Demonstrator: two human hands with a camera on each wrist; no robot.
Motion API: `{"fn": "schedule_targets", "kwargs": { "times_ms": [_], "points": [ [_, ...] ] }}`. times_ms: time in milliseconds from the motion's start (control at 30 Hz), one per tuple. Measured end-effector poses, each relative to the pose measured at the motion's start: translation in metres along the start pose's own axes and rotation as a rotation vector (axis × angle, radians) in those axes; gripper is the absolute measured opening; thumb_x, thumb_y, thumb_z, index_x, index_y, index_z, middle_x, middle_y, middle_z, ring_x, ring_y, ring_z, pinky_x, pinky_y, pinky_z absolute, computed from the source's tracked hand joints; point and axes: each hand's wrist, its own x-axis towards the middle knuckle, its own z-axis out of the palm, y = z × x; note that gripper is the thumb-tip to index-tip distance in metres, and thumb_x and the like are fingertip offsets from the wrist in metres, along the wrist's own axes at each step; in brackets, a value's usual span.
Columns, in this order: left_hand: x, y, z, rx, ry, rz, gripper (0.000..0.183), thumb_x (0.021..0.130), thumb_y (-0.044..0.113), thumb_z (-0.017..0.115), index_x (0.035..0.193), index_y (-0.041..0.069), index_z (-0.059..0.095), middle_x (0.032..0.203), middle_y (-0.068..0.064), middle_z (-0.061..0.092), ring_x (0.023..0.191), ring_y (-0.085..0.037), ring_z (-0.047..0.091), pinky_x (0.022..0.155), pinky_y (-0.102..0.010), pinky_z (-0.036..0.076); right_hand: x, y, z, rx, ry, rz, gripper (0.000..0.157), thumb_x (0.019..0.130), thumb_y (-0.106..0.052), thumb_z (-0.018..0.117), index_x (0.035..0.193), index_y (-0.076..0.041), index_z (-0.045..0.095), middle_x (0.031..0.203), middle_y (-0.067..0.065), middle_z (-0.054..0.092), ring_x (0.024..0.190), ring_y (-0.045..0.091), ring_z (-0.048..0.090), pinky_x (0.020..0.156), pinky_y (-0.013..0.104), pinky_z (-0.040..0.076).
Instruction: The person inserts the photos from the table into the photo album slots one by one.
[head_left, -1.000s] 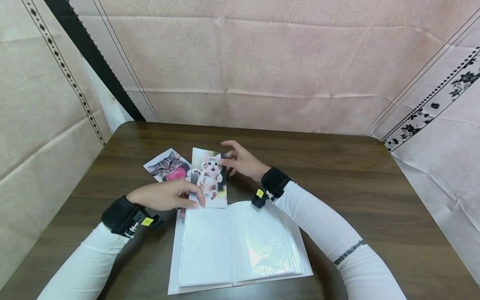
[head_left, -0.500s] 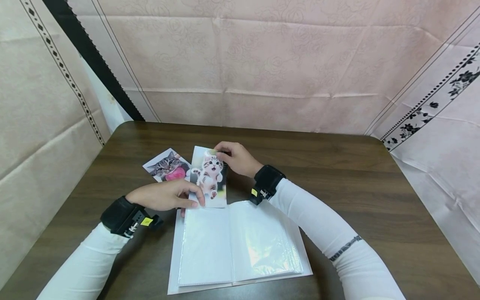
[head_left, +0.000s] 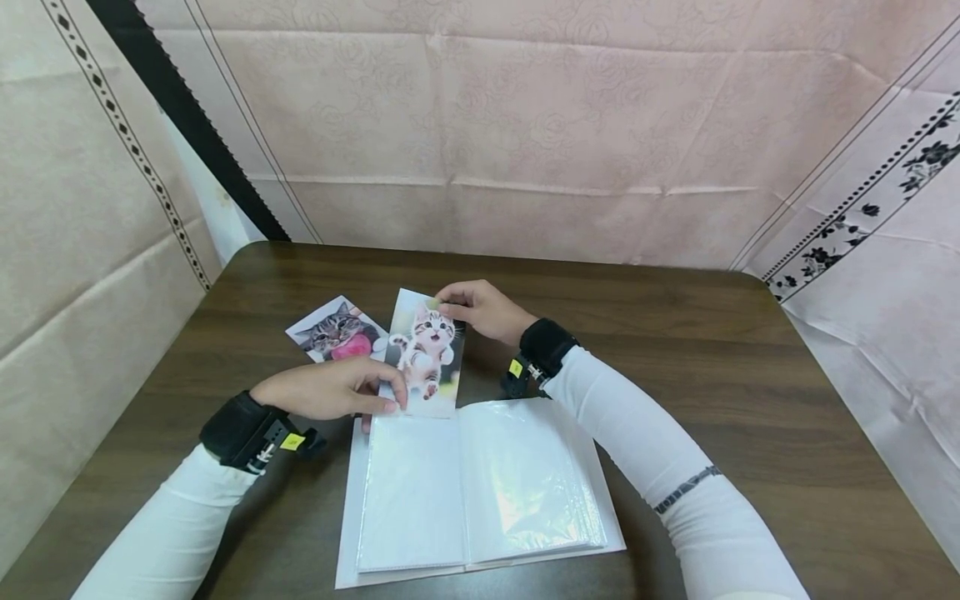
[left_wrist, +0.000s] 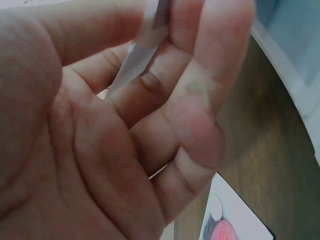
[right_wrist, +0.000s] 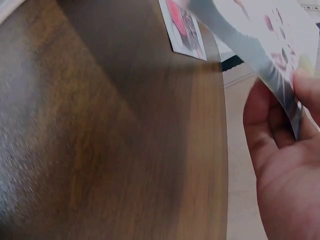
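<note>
A photo of a white-and-grey kitten (head_left: 426, 354) stands over the top edge of the left page of an open photo album (head_left: 412, 492) with clear plastic sleeves. My right hand (head_left: 487, 312) pinches the photo's upper right corner between thumb and fingers; the right wrist view shows the photo (right_wrist: 250, 37) bowed slightly in that grip. At the album's top left corner, my left hand (head_left: 330, 392) pinches the lower left of the photo or the sleeve edge. In the left wrist view a pale thin edge (left_wrist: 135, 62) runs between the curled fingers.
Behind my left hand, a second cat photo with a pink patch (head_left: 337, 332) lies on the brown wooden table (head_left: 675, 333). A patterned cloth (head_left: 555, 125) hangs beyond the table's far edge.
My right hand has gone from loosely spread fingers beside the photo to pinching its top right corner. The photo's top has shifted slightly right. My left hand stays nearly still.
</note>
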Motion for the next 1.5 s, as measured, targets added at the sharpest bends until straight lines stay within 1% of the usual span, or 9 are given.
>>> {"fn": "schedule_targets", "kwargs": {
  "times_ms": [400, 600, 667, 833, 1033, 1133, 1267, 1400, 1500],
  "points": [
    [-0.003, 0.005, -0.005, -0.027, 0.008, 0.000, 0.024, 0.094, 0.029, 0.060, 0.115, 0.019, 0.060, 0.102, -0.003, 0.060, 0.074, -0.019, 0.061, 0.067, -0.033, 0.050, 0.006, -0.002, 0.011, 0.040, -0.074, 0.042, 0.025, 0.096, -0.014, 0.055, 0.118, -0.007, 0.064, 0.104, 0.008, 0.064, 0.095, 0.021, 0.057, 0.089, 0.031, 0.046],
    [-0.003, 0.004, -0.005, -0.043, 0.018, 0.009, 0.027, 0.092, 0.029, 0.062, 0.117, 0.018, 0.058, 0.098, -0.004, 0.062, 0.072, -0.020, 0.062, 0.066, -0.038, 0.051, 0.007, 0.002, 0.015, 0.063, -0.062, 0.014, 0.028, 0.096, -0.012, 0.056, 0.123, -0.010, 0.063, 0.101, 0.009, 0.065, 0.093, 0.022, 0.058, 0.087, 0.032, 0.048],
    [-0.002, 0.004, -0.004, -0.053, 0.016, 0.025, 0.026, 0.093, 0.028, 0.061, 0.116, 0.017, 0.060, 0.098, -0.004, 0.063, 0.071, -0.020, 0.062, 0.067, -0.041, 0.052, 0.007, 0.002, 0.016, 0.016, -0.036, -0.022, 0.027, 0.095, -0.012, 0.057, 0.120, -0.010, 0.065, 0.098, 0.008, 0.065, 0.090, 0.021, 0.058, 0.083, 0.030, 0.048],
    [-0.002, 0.002, -0.004, -0.076, 0.007, 0.037, 0.016, 0.093, 0.025, 0.061, 0.105, 0.016, 0.067, 0.098, -0.005, 0.065, 0.072, -0.021, 0.063, 0.070, -0.042, 0.054, 0.005, -0.004, 0.020, -0.195, 0.052, -0.110, 0.019, 0.094, -0.019, 0.060, 0.109, -0.012, 0.068, 0.093, 0.003, 0.064, 0.084, 0.017, 0.054, 0.075, 0.025, 0.048],
    [-0.003, 0.002, -0.006, -0.057, 0.006, 0.020, 0.017, 0.091, 0.027, 0.063, 0.102, 0.016, 0.070, 0.093, -0.002, 0.067, 0.072, -0.021, 0.064, 0.068, -0.040, 0.054, 0.004, -0.012, 0.022, -0.418, 0.119, -0.150, 0.019, 0.093, -0.027, 0.061, 0.102, -0.014, 0.070, 0.089, 0.001, 0.055, 0.083, 0.015, 0.049, 0.070, 0.024, 0.043],
    [-0.004, 0.003, -0.008, -0.054, 0.010, 0.012, 0.017, 0.090, 0.028, 0.064, 0.103, 0.017, 0.071, 0.090, -0.001, 0.068, 0.071, -0.022, 0.064, 0.066, -0.039, 0.053, 0.003, -0.014, 0.022, -0.463, 0.120, -0.159, 0.019, 0.093, -0.029, 0.061, 0.102, -0.015, 0.071, 0.089, -0.002, 0.060, 0.082, 0.012, 0.050, 0.070, 0.022, 0.043],
    [-0.004, 0.004, -0.009, -0.077, 0.018, 0.006, 0.017, 0.089, 0.025, 0.067, 0.102, 0.016, 0.071, 0.091, -0.002, 0.069, 0.071, -0.023, 0.064, 0.068, -0.040, 0.054, 0.001, -0.015, 0.023, -0.427, 0.105, -0.129, 0.019, 0.094, -0.029, 0.060, 0.099, -0.015, 0.071, 0.079, -0.003, 0.063, 0.072, 0.012, 0.055, 0.063, 0.021, 0.046],
    [-0.004, 0.004, -0.009, -0.094, 0.029, -0.009, 0.016, 0.087, 0.024, 0.068, 0.100, 0.015, 0.071, 0.093, -0.003, 0.068, 0.071, -0.022, 0.064, 0.070, -0.043, 0.055, -0.002, -0.015, 0.024, -0.366, 0.085, -0.069, 0.021, 0.094, -0.032, 0.060, 0.099, -0.014, 0.069, 0.063, 0.004, 0.056, 0.058, 0.021, 0.055, 0.050, 0.025, 0.040],
    [-0.003, 0.003, -0.008, -0.091, 0.045, -0.016, 0.015, 0.087, 0.025, 0.069, 0.098, 0.016, 0.071, 0.092, -0.003, 0.067, 0.070, -0.022, 0.064, 0.070, -0.043, 0.055, -0.005, -0.015, 0.026, -0.297, 0.066, -0.018, 0.022, 0.095, -0.032, 0.058, 0.102, -0.013, 0.066, 0.060, 0.008, 0.056, 0.049, 0.028, 0.052, 0.044, 0.027, 0.038]
  ]
}}
